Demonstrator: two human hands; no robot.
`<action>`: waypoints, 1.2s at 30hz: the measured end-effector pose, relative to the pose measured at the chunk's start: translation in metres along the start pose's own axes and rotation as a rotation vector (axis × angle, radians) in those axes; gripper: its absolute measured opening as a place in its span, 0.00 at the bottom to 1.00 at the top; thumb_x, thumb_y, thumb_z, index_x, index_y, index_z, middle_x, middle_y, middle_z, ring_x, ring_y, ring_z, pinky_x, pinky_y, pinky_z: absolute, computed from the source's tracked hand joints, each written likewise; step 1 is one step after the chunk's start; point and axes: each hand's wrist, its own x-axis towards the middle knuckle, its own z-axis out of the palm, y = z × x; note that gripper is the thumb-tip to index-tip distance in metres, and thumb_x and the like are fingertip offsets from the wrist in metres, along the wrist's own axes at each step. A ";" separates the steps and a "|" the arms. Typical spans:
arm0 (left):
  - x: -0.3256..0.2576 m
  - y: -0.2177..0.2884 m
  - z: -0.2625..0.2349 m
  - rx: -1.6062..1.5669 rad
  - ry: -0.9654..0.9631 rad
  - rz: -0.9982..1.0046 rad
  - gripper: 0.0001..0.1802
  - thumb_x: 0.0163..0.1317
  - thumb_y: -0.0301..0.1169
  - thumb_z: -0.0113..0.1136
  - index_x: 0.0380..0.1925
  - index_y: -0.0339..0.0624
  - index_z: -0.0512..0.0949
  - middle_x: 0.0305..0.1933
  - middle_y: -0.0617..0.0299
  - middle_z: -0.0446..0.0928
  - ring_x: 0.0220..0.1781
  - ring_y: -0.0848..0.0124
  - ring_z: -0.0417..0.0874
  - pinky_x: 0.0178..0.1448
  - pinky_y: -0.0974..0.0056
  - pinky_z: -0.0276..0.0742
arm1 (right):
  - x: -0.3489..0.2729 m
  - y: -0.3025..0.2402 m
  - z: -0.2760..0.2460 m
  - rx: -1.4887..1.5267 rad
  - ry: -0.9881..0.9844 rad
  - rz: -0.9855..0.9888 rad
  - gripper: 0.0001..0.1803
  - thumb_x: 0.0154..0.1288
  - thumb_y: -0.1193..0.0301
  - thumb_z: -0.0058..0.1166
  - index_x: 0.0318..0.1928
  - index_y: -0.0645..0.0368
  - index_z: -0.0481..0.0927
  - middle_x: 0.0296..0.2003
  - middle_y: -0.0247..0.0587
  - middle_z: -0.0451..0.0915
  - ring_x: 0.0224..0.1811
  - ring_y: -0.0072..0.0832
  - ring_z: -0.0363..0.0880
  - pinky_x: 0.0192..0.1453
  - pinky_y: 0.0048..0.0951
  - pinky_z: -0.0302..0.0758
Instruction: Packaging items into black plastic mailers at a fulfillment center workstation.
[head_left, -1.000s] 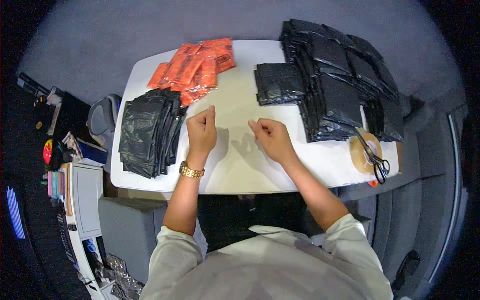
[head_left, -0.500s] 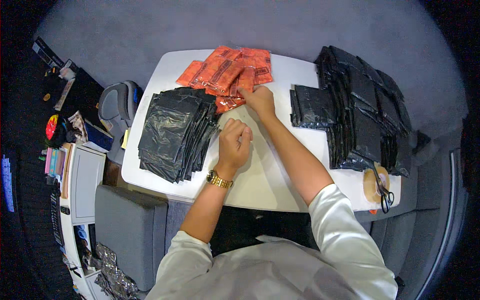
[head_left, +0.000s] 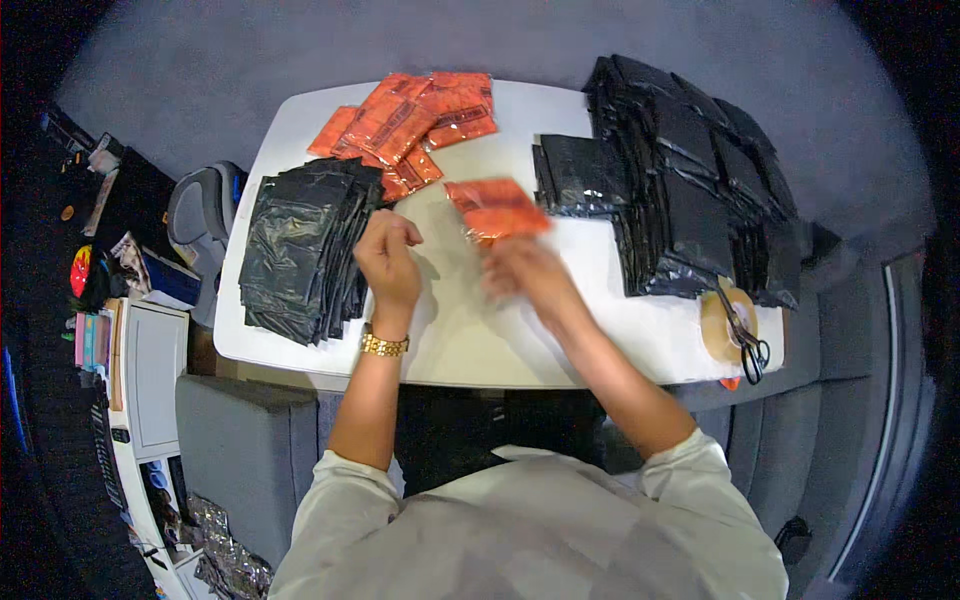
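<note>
1. While blurred, the right hand grips an orange packet by its near edge, holding it above the middle of the white table.
2. Left hand is loosely curled into a fist, holds nothing, and sits on or just over the table, left of the packet.
3. Gold watch is on the left wrist.
4. Orange pile lies at the table's far edge, left of centre, packets overlapping; the held packet is near it but apart.
5. Crumpled black bags are stacked at the table's left side, just beside the left hand, touching the orange pile's near edge.
6. Flat black packs are stacked in rows on the table's right side; one lower stack is closest to the held packet.
7. Tape roll sits at the right near corner, scissors lying across it.
8. Grey chair stands off the table's left edge.
9. Cluttered shelf is at far left; its items are too small to tell.
</note>
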 end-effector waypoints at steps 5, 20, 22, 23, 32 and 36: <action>-0.014 0.022 -0.005 0.136 -0.112 -0.077 0.11 0.73 0.23 0.55 0.28 0.35 0.80 0.32 0.54 0.81 0.38 0.58 0.82 0.46 0.55 0.77 | -0.067 -0.021 -0.004 -0.658 -0.110 -0.108 0.17 0.79 0.72 0.60 0.61 0.68 0.84 0.45 0.47 0.90 0.42 0.36 0.90 0.47 0.34 0.87; -0.055 0.018 0.042 0.933 -0.846 0.137 0.42 0.77 0.44 0.48 0.85 0.34 0.55 0.91 0.49 0.51 0.92 0.51 0.51 0.89 0.33 0.45 | 0.012 0.016 -0.022 -1.561 0.095 -0.611 0.34 0.87 0.56 0.37 0.80 0.69 0.63 0.83 0.62 0.58 0.87 0.52 0.55 0.89 0.53 0.53; -0.055 0.017 0.042 0.944 -0.847 0.134 0.42 0.78 0.45 0.48 0.85 0.35 0.55 0.91 0.48 0.51 0.92 0.51 0.51 0.89 0.33 0.45 | 0.011 0.015 -0.023 -1.582 0.102 -0.540 0.36 0.87 0.56 0.38 0.81 0.70 0.61 0.83 0.62 0.58 0.87 0.53 0.54 0.89 0.53 0.53; -0.055 0.015 0.042 0.953 -0.850 0.138 0.42 0.78 0.45 0.48 0.85 0.35 0.54 0.91 0.48 0.51 0.92 0.51 0.51 0.90 0.34 0.45 | 0.010 0.014 -0.024 -1.582 0.098 -0.544 0.36 0.87 0.56 0.38 0.81 0.70 0.61 0.83 0.62 0.58 0.87 0.53 0.54 0.89 0.53 0.53; -0.061 0.016 0.027 0.811 -0.671 0.023 0.38 0.76 0.42 0.58 0.81 0.36 0.65 0.85 0.43 0.62 0.88 0.46 0.58 0.90 0.39 0.48 | -0.019 0.019 -0.033 -1.432 0.138 -0.497 0.37 0.83 0.56 0.46 0.79 0.73 0.64 0.81 0.69 0.58 0.86 0.57 0.55 0.89 0.54 0.53; -0.062 0.043 0.009 0.681 -0.573 0.087 0.28 0.72 0.34 0.64 0.70 0.40 0.76 0.75 0.42 0.73 0.82 0.41 0.66 0.86 0.42 0.60 | -0.038 0.022 -0.016 -1.384 0.089 -0.512 0.38 0.81 0.60 0.52 0.78 0.75 0.63 0.80 0.74 0.59 0.85 0.62 0.57 0.88 0.54 0.55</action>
